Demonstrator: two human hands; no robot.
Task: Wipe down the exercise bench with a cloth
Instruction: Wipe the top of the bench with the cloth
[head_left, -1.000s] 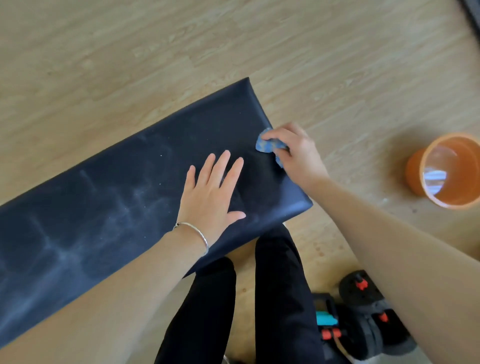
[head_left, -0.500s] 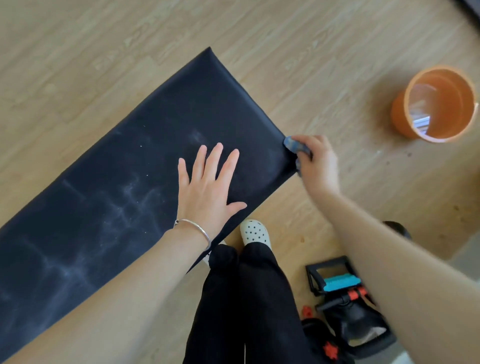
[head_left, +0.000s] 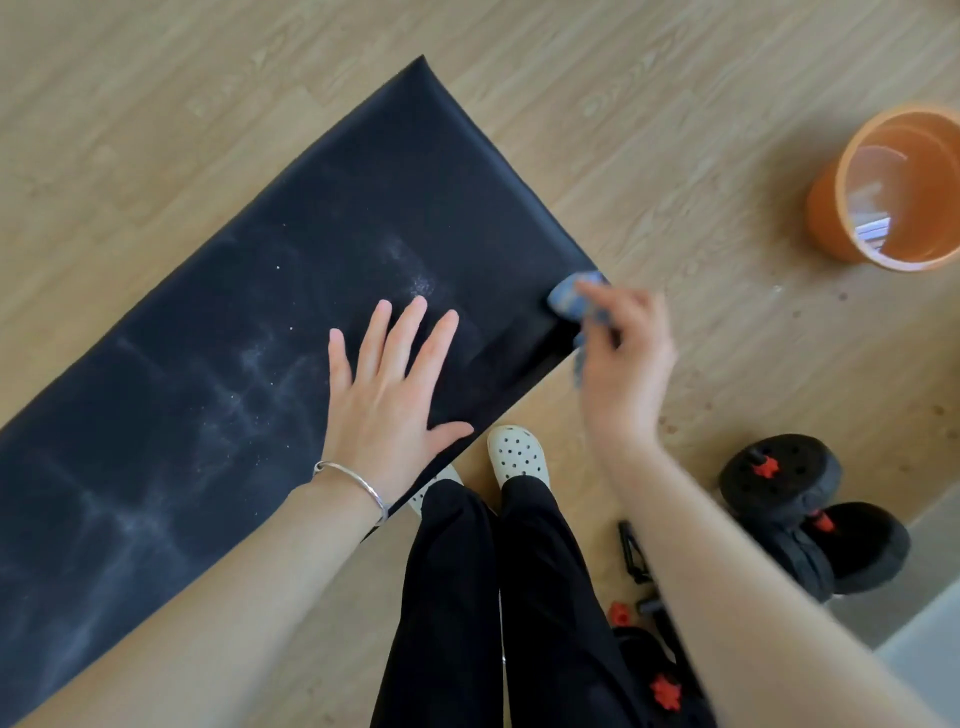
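At bench (head_left: 260, 322) corner, cloth (head_left: 567, 300) prob. under R fingers (head_left: 597, 299)

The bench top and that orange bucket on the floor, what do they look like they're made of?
The bench top looks like black vinyl or faux leather: smooth, matte, creased at the edges, with white dusty streaks on it. The orange bucket looks like moulded plastic: uniform colour, thin rim, glossy inside with reflections. Neither can be confirmed by sight alone.

- At the right edge of the frame we see an orange bucket (head_left: 826, 218) on the wood floor (head_left: 156, 104).
- At lower right we see black dumbbells (head_left: 810, 514) with red knobs.
- At bottom centre we see white perforated clogs (head_left: 519, 454) below black trousers (head_left: 498, 613).
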